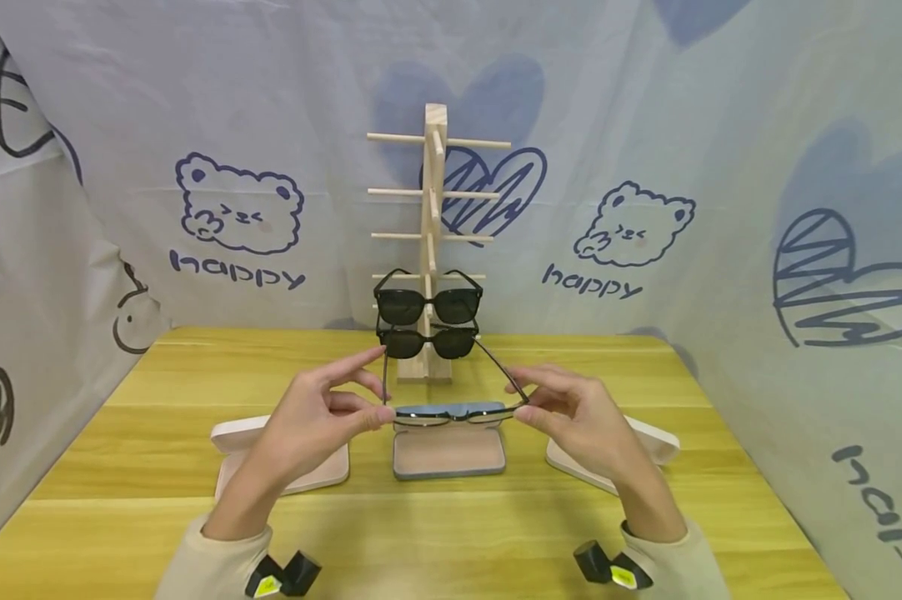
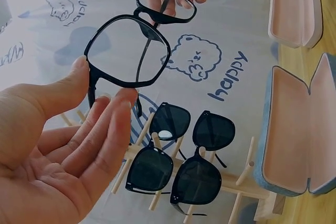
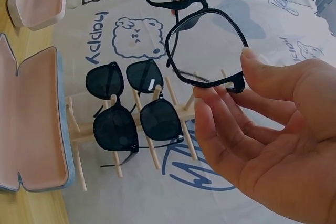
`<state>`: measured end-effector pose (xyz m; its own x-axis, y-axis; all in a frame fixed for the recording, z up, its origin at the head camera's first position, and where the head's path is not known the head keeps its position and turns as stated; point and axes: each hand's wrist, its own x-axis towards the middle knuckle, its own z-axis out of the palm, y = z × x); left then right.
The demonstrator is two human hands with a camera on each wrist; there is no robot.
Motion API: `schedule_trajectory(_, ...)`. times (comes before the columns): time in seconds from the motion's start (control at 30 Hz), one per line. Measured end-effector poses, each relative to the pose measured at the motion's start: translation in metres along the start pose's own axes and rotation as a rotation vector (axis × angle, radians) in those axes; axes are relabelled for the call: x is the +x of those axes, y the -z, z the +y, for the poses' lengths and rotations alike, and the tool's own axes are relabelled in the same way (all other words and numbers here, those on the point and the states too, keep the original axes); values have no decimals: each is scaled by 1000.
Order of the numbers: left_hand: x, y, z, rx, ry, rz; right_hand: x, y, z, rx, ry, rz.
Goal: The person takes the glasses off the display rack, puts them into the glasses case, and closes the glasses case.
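I'm remotely watching the left hand (image 1: 323, 415) and right hand (image 1: 577, 415) pinching dark-framed glasses (image 1: 457, 417) at either side, temples pointing toward the wooden stand (image 1: 428, 218). Two pairs of sunglasses (image 1: 457, 306) are hanging there, one above the other. Open blue case (image 1: 449, 457) is sitting between two pale cases (image 1: 325, 475).

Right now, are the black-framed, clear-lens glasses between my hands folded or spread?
Spread. The black-framed, clear-lens glasses have both thin dark temples extending from the front toward the pale wooden rack.
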<state>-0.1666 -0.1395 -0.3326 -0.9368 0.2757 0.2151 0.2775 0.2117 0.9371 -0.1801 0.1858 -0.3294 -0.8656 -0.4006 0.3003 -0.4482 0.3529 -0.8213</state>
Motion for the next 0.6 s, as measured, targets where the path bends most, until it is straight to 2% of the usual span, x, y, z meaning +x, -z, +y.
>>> schedule_trajectory(0.1,1,0,-2,37,-21,5,0,0,0,-4,-25,-6)
schedule_trajectory(0.33,3,2,-7,180,-76,32,2,-1,2,-11,-17,-24)
schedule_trajectory(0.6,3,2,-7,182,-87,26,2,-1,2,-34,-17,-37)
